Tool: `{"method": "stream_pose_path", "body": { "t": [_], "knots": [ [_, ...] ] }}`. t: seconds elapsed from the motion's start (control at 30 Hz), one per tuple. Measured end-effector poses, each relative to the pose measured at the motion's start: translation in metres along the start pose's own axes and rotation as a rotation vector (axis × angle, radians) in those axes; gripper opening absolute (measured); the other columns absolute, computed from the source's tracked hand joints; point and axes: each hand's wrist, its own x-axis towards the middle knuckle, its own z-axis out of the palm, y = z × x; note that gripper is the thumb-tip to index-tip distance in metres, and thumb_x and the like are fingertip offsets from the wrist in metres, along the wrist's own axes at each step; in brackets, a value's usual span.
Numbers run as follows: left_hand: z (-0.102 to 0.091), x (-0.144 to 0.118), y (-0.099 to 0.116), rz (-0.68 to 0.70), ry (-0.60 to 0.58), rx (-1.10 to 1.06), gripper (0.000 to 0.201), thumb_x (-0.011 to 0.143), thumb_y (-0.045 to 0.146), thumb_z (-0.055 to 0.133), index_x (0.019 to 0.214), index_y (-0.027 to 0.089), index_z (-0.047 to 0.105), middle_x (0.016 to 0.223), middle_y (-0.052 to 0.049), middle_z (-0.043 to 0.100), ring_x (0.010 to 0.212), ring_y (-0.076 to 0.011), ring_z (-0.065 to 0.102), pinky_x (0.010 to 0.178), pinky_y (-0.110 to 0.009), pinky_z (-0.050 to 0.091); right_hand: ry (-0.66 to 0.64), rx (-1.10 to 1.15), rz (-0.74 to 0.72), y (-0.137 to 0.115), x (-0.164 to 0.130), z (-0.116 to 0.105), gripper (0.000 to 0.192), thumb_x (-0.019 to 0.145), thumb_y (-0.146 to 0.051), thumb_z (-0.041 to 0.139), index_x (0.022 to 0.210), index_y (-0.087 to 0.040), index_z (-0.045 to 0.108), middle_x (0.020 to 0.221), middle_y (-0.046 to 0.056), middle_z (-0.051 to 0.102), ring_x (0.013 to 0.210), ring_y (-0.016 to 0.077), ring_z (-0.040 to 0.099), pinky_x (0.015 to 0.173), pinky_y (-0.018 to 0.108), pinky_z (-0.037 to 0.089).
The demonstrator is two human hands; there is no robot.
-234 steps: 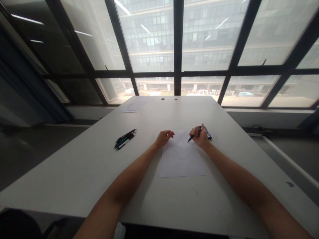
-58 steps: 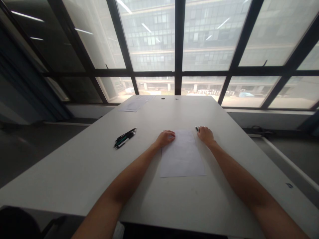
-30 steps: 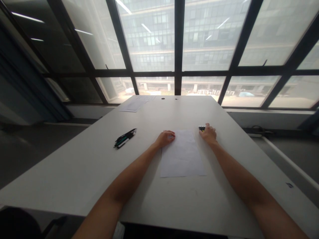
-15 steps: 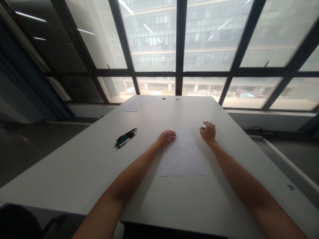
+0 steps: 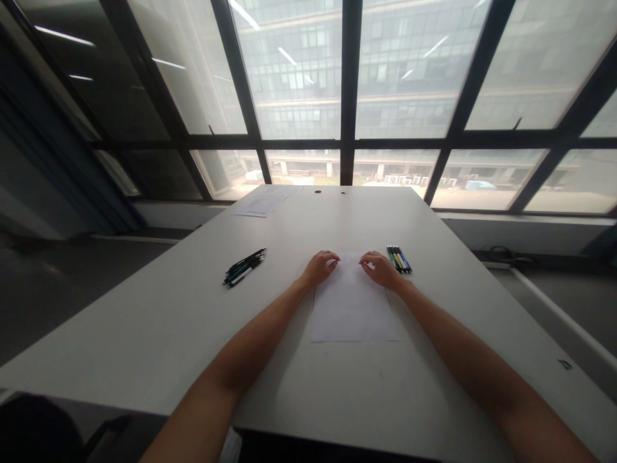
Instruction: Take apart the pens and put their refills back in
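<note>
A white sheet of paper [image 5: 353,308] lies flat on the white table [image 5: 159,321] in front of me. My left hand [image 5: 319,266] rests with curled fingers on the sheet's far left corner. On the far right corner my right hand [image 5: 380,269] rests, fingers curled, with nothing in it. Just right of that hand, a row of several coloured pens [image 5: 398,258] lies side by side on the table, apart from my fingers.
A bundle of dark pens [image 5: 243,267] lies to the left on the table. More sheets of paper [image 5: 264,203] sit at the far left end, near two small dark holes [image 5: 317,191]. Large windows with dark frames stand beyond the table.
My right hand held a pen earlier, then laid it among the pens on the right. It has now come back left onto the sheet's far right corner. My left hand stayed put.
</note>
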Motion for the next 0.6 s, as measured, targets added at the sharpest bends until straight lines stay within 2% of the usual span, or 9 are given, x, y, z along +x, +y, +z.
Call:
{"method": "stream_pose_path", "body": {
  "t": [0.13, 0.27, 0.43, 0.6],
  "knots": [
    [-0.003, 0.001, 0.001, 0.015, -0.008, 0.002, 0.018, 0.087, 0.017, 0.057, 0.094, 0.021, 0.073, 0.099, -0.004, 0.072, 0.097, -0.0182, 0.064, 0.095, -0.034, 0.049, -0.039, 0.006, 0.035, -0.001, -0.002, -0.004, 0.017, 0.085, -0.013, 0.055, 0.085, -0.02, 0.07, 0.085, 0.005, 0.068, 0.081, 0.0179, 0.06, 0.076, 0.03, 0.049],
    [-0.018, 0.004, -0.001, 0.009, -0.032, 0.013, 0.017, 0.087, 0.022, 0.057, 0.092, 0.02, 0.073, 0.096, -0.005, 0.073, 0.093, -0.0183, 0.065, 0.092, -0.033, 0.05, -0.078, 0.01, 0.056, -0.004, -0.002, -0.004, 0.017, 0.086, -0.016, 0.054, 0.086, -0.019, 0.071, 0.081, 0.005, 0.068, 0.074, 0.0169, 0.059, 0.073, 0.029, 0.048],
    [-0.053, 0.009, -0.003, -0.041, -0.142, -0.032, 0.022, 0.088, 0.028, 0.055, 0.094, 0.018, 0.074, 0.094, -0.006, 0.074, 0.083, -0.0164, 0.067, 0.081, -0.029, 0.053, -0.034, 0.011, 0.126, 0.002, -0.004, -0.003, 0.023, 0.087, -0.023, 0.053, 0.101, -0.019, 0.07, 0.087, 0.006, 0.069, 0.069, 0.0165, 0.059, 0.071, 0.03, 0.049],
    [-0.097, 0.013, -0.013, -0.118, -0.178, -0.044, 0.027, 0.087, 0.035, 0.059, 0.1, 0.017, 0.074, 0.098, -0.007, 0.074, 0.086, -0.0172, 0.067, 0.081, -0.028, 0.052, -0.055, 0.011, 0.113, 0.004, -0.005, -0.002, 0.023, 0.087, -0.024, 0.052, 0.1, -0.018, 0.07, 0.087, 0.007, 0.069, 0.07, 0.017, 0.06, 0.072, 0.031, 0.05]
  ]
}}
